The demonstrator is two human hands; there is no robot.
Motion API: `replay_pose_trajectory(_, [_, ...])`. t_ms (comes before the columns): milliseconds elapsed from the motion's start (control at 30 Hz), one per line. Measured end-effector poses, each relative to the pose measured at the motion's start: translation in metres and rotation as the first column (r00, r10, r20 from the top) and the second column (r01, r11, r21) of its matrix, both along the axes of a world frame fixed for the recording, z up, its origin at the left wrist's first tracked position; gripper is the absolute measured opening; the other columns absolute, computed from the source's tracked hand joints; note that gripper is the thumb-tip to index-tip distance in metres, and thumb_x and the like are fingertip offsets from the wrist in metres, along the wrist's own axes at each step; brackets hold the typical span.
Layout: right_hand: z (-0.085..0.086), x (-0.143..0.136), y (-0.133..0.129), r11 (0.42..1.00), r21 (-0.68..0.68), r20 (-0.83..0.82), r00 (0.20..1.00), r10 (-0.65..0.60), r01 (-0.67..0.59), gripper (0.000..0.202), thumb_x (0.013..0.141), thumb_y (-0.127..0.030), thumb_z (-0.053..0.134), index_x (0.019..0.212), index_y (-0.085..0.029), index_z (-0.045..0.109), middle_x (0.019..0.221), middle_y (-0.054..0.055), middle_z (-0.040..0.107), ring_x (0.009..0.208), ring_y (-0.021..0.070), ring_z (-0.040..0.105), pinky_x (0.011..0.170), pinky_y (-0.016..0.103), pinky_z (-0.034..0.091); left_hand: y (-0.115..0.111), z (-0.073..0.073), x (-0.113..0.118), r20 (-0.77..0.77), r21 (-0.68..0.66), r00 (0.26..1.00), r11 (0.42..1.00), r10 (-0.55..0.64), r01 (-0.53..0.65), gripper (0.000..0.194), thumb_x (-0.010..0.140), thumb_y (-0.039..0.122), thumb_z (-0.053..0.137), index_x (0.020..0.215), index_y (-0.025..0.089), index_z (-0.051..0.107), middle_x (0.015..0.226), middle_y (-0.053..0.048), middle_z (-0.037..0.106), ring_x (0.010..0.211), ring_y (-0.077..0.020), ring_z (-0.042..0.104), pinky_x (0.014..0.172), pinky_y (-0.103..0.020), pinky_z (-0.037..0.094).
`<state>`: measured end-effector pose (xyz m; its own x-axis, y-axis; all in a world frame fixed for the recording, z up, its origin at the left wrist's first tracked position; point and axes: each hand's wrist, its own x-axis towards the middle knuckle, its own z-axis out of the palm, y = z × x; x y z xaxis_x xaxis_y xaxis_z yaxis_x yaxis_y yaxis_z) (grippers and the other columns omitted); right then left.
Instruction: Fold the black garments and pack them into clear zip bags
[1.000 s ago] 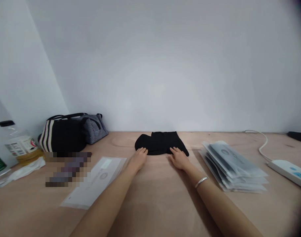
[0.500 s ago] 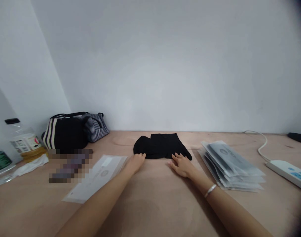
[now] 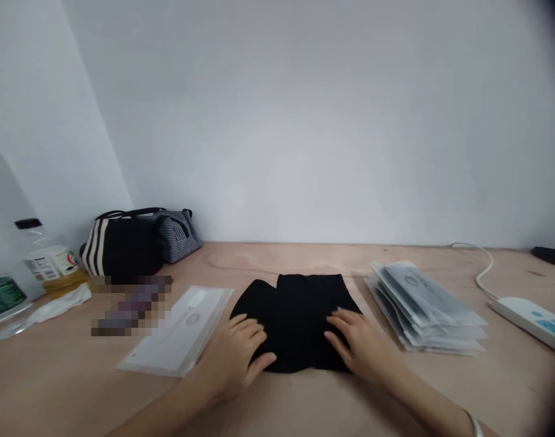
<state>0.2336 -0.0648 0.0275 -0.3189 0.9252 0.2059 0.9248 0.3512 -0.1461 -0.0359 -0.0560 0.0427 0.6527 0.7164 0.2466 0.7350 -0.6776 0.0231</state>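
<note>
Black cloth (image 3: 296,315) under flat hands (image 3: 234,355)

Two hands, left hand (image 3: 234,352) and right hand (image 3: 362,343), rest on one black folded garment (image 3: 296,315), with one flat packet (image 3: 180,331) left of them, one packet stack (image 3: 425,306) right, one striped bag (image 3: 132,243) and one bottle (image 3: 50,261) farther left.
</note>
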Motion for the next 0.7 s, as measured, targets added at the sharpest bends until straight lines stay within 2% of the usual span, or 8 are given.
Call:
replay_pose_trajectory(100, [-0.003,0.002,0.027,0.997,-0.074,0.035,0.999,0.041,-0.038,0.060,0.082,-0.057,0.030,0.131,-0.022,0.035,0.138,0.012,0.029,0.127,0.0321,0.018,0.099,0.054,0.016,0.017,-0.011,0.009,0.050,-0.050,0.998,0.998,0.035,-0.032,0.044,0.088,0.046,0.033,0.124,0.023,0.043,0.130,-0.007,0.044,0.122,-0.0243,0.033,0.101,-0.045,0.022])
replay_pose_trajectory(200, [-0.017,0.003,0.035,0.978,-0.205,0.041,0.999,0.034,-0.025,0.068,0.079,-0.065,0.022,0.136,-0.026,0.021,0.142,0.011,0.017,0.128,0.0346,0.010,0.096,0.062,0.008,0.027,-0.028,0.009,-0.007,-0.147,0.997,0.986,0.083,-0.083,0.055,0.086,0.054,0.029,0.134,0.028,0.024,0.141,-0.007,0.025,0.129,-0.0263,0.018,0.101,-0.050,0.017])
replay_pose_trajectory(333, [-0.031,0.000,0.029,0.977,-0.215,0.026,1.000,0.016,-0.010,0.067,0.080,-0.065,0.019,0.136,-0.029,0.017,0.143,0.010,0.012,0.129,0.0344,0.005,0.095,0.063,0.004,0.027,-0.037,0.000,-0.023,-0.196,0.997,0.978,0.068,-0.071,0.057,0.086,0.055,0.029,0.136,0.032,0.014,0.143,-0.005,0.017,0.130,-0.0253,0.012,0.102,-0.050,0.014])
replay_pose_trajectory(467, [-0.028,-0.003,0.020,0.976,-0.217,0.006,1.000,0.027,-0.025,0.066,0.081,-0.064,0.020,0.136,-0.028,0.018,0.143,0.011,0.012,0.129,0.0355,0.006,0.094,0.064,0.004,0.021,-0.033,-0.004,-0.007,-0.223,0.999,0.974,0.047,-0.048,0.056,0.087,0.052,0.031,0.136,0.032,0.012,0.143,-0.005,0.016,0.130,-0.0260,0.012,0.102,-0.051,0.015])
replay_pose_trajectory(567, [-0.015,0.004,0.011,0.971,-0.219,-0.051,0.995,0.087,-0.097,0.061,0.083,-0.059,0.022,0.135,-0.028,0.023,0.143,0.010,0.017,0.129,0.0331,0.010,0.097,0.059,0.010,0.015,-0.027,-0.006,0.008,-0.213,1.000,0.977,0.028,-0.026,0.055,0.087,0.049,0.032,0.136,0.031,0.013,0.142,-0.006,0.019,0.129,-0.0269,0.014,0.101,-0.053,0.017])
replay_pose_trajectory(633, [-0.003,0.013,0.002,0.968,-0.185,-0.122,0.981,0.151,-0.172,0.054,0.083,-0.055,0.030,0.128,-0.025,0.037,0.136,0.011,0.031,0.124,0.0294,0.025,0.097,0.051,0.021,0.008,-0.024,-0.010,0.052,-0.144,0.999,0.989,0.003,0.004,0.055,0.086,0.047,0.037,0.135,0.030,0.020,0.141,-0.006,0.024,0.129,-0.0274,0.017,0.101,-0.053,0.017])
replay_pose_trajectory(700, [0.007,0.026,-0.008,0.953,-0.163,-0.182,0.957,0.225,-0.255,0.045,0.078,-0.053,0.043,0.109,-0.022,0.053,0.116,0.011,0.048,0.107,0.0245,0.043,0.088,0.040,0.034,0.000,-0.022,-0.019,0.110,-0.061,0.993,0.996,-0.053,0.060,0.049,0.083,0.045,0.045,0.128,0.027,0.038,0.136,-0.005,0.036,0.126,-0.0270,0.025,0.102,-0.051,0.019])
